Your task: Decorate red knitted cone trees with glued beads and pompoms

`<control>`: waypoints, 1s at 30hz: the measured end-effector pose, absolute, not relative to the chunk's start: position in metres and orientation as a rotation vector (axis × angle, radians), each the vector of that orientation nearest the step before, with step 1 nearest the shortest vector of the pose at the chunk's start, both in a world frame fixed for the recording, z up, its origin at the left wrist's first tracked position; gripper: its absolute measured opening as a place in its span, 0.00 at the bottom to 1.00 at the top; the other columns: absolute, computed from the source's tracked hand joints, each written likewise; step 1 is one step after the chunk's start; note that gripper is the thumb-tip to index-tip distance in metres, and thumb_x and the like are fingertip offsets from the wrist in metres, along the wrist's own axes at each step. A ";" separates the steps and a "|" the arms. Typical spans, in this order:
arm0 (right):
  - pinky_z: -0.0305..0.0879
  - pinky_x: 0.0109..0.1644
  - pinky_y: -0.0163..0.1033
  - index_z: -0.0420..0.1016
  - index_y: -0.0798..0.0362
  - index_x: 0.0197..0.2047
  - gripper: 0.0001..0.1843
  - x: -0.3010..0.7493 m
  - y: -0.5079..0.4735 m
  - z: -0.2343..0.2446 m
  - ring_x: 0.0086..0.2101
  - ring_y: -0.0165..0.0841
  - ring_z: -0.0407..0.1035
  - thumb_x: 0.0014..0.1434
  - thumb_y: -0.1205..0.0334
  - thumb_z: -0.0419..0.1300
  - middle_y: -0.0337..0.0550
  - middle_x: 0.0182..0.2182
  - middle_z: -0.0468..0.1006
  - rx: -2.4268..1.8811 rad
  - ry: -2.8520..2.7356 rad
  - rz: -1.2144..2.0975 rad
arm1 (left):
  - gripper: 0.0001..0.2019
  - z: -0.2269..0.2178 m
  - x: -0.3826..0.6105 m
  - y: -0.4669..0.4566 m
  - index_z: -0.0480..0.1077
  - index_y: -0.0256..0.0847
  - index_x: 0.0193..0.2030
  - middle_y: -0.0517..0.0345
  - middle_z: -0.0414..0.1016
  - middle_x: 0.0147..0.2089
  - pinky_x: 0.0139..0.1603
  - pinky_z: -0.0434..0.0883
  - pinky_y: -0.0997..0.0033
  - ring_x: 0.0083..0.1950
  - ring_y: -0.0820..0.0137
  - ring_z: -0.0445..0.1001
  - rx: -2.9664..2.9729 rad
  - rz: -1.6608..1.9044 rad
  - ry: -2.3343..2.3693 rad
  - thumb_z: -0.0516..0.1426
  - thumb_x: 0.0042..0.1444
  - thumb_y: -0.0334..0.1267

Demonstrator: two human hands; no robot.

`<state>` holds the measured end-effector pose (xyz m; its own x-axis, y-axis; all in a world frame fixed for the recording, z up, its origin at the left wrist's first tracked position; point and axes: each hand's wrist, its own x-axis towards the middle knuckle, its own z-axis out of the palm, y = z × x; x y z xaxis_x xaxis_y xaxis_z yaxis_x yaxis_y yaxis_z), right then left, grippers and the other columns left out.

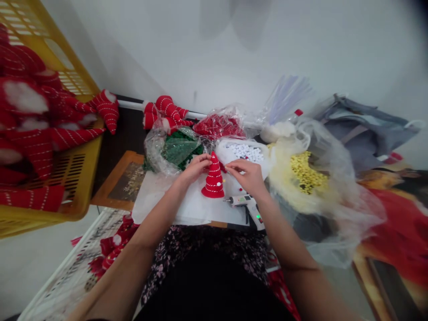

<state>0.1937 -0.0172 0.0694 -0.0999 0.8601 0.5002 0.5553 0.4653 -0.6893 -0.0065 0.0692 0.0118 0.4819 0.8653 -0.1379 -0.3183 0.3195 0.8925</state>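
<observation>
A red cone-shaped hat with white stitched lines and a small white dot stands upright over the white paper. My left hand grips it near its tip. Just to the right of the hat, my right hand has its thumb and fingers pinched together; what they hold, if anything, is too small to make out. Below that hand lies a white glue gun with a green light, its nozzle pointing left towards the hat's brim. A few tiny coloured bits lie on the paper.
Behind the paper are bags of green pieces, red pieces and white pieces. A bag of yellow pieces is at right. A yellow crate of red stuffed cones stands left, above a white basket.
</observation>
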 end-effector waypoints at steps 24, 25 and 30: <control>0.75 0.50 0.47 0.80 0.52 0.51 0.15 0.146 -0.042 0.061 0.43 0.43 0.74 0.73 0.71 0.52 0.50 0.38 0.81 -1.105 -2.435 0.074 | 0.12 0.008 -0.005 0.069 0.72 0.39 0.33 0.63 0.75 0.30 0.33 0.68 0.75 0.31 0.73 0.73 0.981 0.883 0.673 0.67 0.42 0.38; 0.74 0.49 0.47 0.80 0.52 0.48 0.15 0.145 -0.042 0.059 0.42 0.43 0.73 0.73 0.72 0.52 0.49 0.37 0.80 -1.124 -2.471 0.055 | 0.12 0.009 -0.005 0.069 0.72 0.39 0.33 0.62 0.75 0.30 0.33 0.68 0.74 0.31 0.73 0.73 0.979 0.883 0.680 0.67 0.42 0.38; 0.74 0.49 0.46 0.80 0.49 0.49 0.14 0.155 -0.040 0.063 0.41 0.42 0.74 0.71 0.70 0.54 0.48 0.38 0.83 -1.113 -2.347 0.143 | 0.10 0.012 -0.005 0.067 0.72 0.39 0.33 0.61 0.75 0.30 0.33 0.69 0.74 0.31 0.72 0.73 0.979 0.881 0.691 0.66 0.43 0.36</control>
